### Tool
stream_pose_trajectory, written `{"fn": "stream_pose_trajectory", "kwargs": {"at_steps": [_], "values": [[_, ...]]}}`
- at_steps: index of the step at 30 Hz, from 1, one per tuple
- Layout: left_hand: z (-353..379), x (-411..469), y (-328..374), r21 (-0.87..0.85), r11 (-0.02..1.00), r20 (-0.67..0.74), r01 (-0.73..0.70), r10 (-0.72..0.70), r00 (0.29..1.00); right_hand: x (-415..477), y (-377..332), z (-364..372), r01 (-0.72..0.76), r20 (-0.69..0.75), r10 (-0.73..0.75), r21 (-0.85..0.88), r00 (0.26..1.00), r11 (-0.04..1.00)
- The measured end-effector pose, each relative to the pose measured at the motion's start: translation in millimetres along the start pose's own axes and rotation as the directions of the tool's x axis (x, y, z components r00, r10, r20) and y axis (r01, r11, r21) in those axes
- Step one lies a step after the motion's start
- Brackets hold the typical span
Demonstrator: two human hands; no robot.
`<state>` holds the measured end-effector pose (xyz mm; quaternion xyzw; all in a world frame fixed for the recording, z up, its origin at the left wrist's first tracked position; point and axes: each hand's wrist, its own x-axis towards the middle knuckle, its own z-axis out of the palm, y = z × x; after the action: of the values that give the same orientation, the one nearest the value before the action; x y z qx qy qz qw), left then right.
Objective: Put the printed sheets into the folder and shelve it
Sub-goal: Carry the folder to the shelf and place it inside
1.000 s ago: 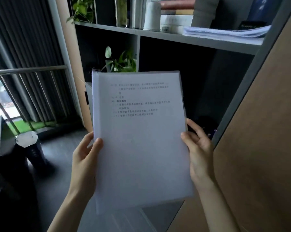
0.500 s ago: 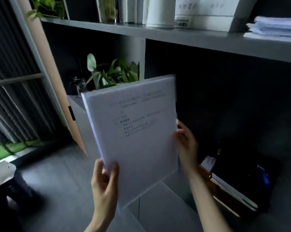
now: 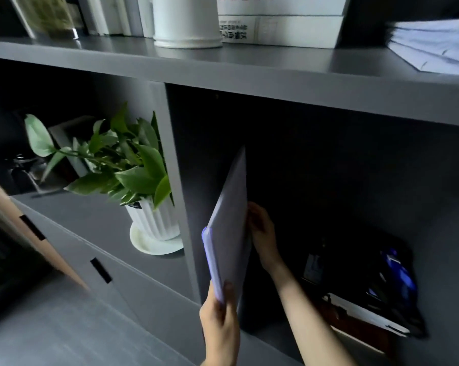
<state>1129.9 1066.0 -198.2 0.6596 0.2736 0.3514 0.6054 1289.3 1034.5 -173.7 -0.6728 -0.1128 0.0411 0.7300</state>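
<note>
The translucent folder (image 3: 229,225) with the printed sheets inside stands nearly on edge in the dark shelf compartment, close to the grey divider (image 3: 182,186) on its left. My left hand (image 3: 219,326) pinches its lower near corner. My right hand (image 3: 262,233) reaches into the compartment and holds the folder's right side, partly hidden behind it. The printed text faces away and cannot be read.
A potted green plant (image 3: 133,165) in a white ribbed pot fills the compartment to the left. A dark pile of books and a black bag (image 3: 368,299) lies at the right of this compartment. The upper shelf (image 3: 223,70) carries a white cylinder, boxes and stacked papers.
The folder has turned from facing me to edge-on and moved forward into the dark compartment. Both hands went with it, and my view has come closer to the shelf.
</note>
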Motion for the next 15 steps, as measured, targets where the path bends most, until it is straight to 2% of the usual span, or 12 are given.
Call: {"fn": "stream_pose_trajectory", "kwargs": {"at_steps": [9,15], "values": [[54.2,34.3,4.3,-0.068,0.997,0.015,-0.037,0.038,0.999,28.3,-5.9,-11.4,-0.065,0.100,0.066,-0.017,0.993,0.998],[86.9,67.8,7.9,-0.072,0.997,0.083,-0.014,0.020,0.996,29.6,-9.5,-17.9,-0.127,0.098,0.125,0.022,0.987,0.992]]}}
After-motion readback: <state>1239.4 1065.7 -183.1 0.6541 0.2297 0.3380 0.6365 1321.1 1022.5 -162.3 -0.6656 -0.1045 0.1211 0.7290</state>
